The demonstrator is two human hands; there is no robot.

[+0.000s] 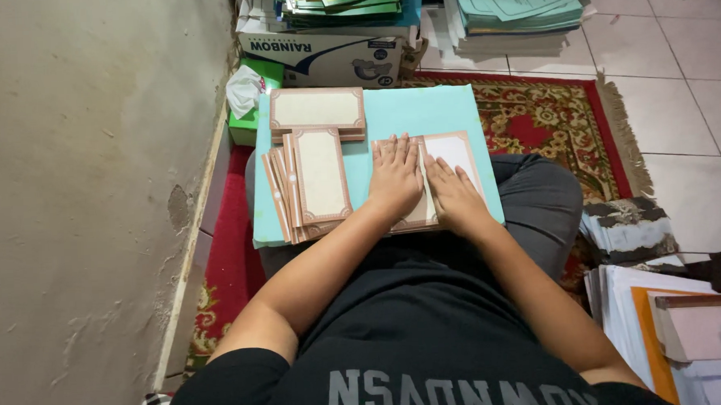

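Left of the hands, a fanned stack of cards (311,184) lies on a turquoise board (421,115), with another stack (318,113) just beyond it. The left hand (395,177) and right hand (456,192) press flat, fingers extended, gripping nothing, on a tan-bordered folded card (448,162) beneath them. The cards look stiff, rectangular, cream-centred.

- On my left I see a plaster wall (77,199), beige, rough, w/ cracks & a chipped patch low down.
- Floor (689,115) is pale square tiles, grey grout.
- Red patterned rug (559,121) w/ fringed edge lies on it.
- Paper stacks (522,13) & a cardboard box (330,58) at the far end.
- More paper piles (629,231) at right.
- Light even, soft, no hard shadows.
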